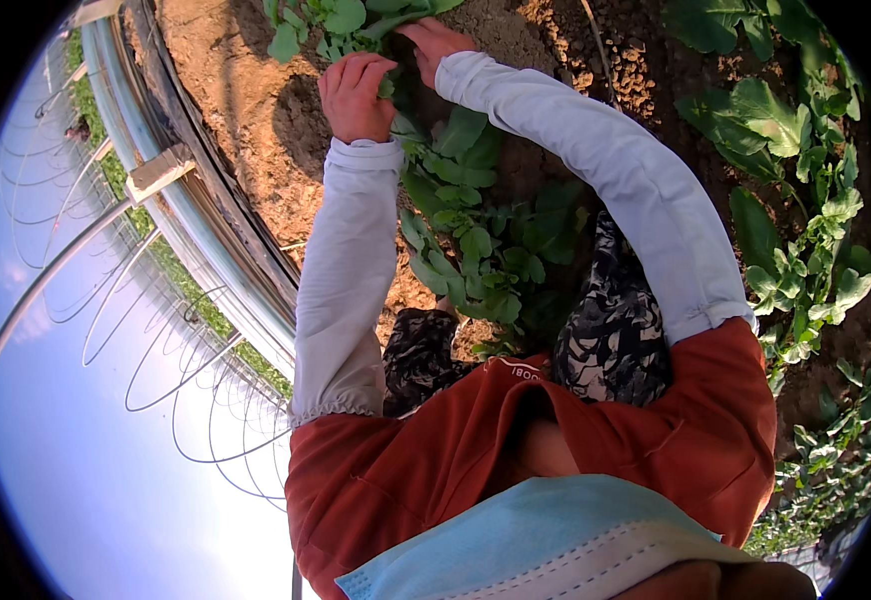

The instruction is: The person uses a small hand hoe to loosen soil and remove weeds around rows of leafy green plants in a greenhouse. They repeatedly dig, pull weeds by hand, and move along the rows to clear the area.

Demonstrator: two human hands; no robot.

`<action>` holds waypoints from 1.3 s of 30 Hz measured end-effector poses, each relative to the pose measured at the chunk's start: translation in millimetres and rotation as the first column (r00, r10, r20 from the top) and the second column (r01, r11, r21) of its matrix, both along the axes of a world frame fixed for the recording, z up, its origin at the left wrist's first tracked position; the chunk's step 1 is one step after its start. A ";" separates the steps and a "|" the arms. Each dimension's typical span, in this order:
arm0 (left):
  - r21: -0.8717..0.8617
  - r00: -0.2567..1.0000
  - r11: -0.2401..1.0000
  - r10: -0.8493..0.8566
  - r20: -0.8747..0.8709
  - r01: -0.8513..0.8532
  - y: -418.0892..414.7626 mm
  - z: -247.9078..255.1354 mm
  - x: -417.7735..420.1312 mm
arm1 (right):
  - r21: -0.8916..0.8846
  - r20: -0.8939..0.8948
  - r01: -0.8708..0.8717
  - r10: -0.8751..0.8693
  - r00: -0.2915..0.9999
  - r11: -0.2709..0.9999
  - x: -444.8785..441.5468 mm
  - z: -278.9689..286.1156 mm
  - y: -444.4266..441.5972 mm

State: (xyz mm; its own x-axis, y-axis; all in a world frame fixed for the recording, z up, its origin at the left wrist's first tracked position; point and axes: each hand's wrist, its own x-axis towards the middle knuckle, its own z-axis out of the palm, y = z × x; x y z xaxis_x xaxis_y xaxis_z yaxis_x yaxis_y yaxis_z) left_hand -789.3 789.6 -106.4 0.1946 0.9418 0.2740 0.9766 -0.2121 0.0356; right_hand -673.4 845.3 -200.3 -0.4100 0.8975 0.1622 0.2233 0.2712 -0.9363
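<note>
Both my hands are at a leafy green plant (345, 16) at the top edge of the view. My left hand (357, 97) has its fingers curled over at the plant's near side, and a bit of leaf shows beside the fingertips. Just to the right, my right hand (435, 49) reaches in with its fingertips against the leaves. What lies inside either hand is hidden. Grey-white sleeve covers run up both forearms. More leafy plants (473, 240) grow in a row from below my hands towards my legs.
Bare brown soil (218, 112) lies left of the plants, bounded by a long dark edging (188, 120) and pale rails (203, 232). Thin metal hoops (53, 277) stand beyond. A second row of leafy plants (780, 217) grows on the right. A thin stem (599, 45) lies on the soil.
</note>
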 end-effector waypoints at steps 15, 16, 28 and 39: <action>0.030 1.000 0.999 -0.017 0.025 0.016 0.5 0.7 -4.9 | -0.098 -0.170 0.159 -0.174 0.970 0.982 -88.2 -70.2 -0.4; 0.030 0.999 0.999 -0.013 0.037 0.012 0.4 0.9 -4.9 | -0.187 -0.159 0.127 -0.157 0.975 0.974 -89.4 -70.5 0.0; 0.042 1.000 0.999 -0.004 -0.013 0.005 1.3 4.4 -1.3 | -0.380 -0.131 0.088 -0.148 0.980 0.921 -66.6 -31.4 10.9; 0.036 0.999 0.999 -0.006 -0.048 0.007 3.2 3.9 -3.0 | -0.344 0.027 0.043 -0.035 0.999 0.938 -48.0 -10.6 16.4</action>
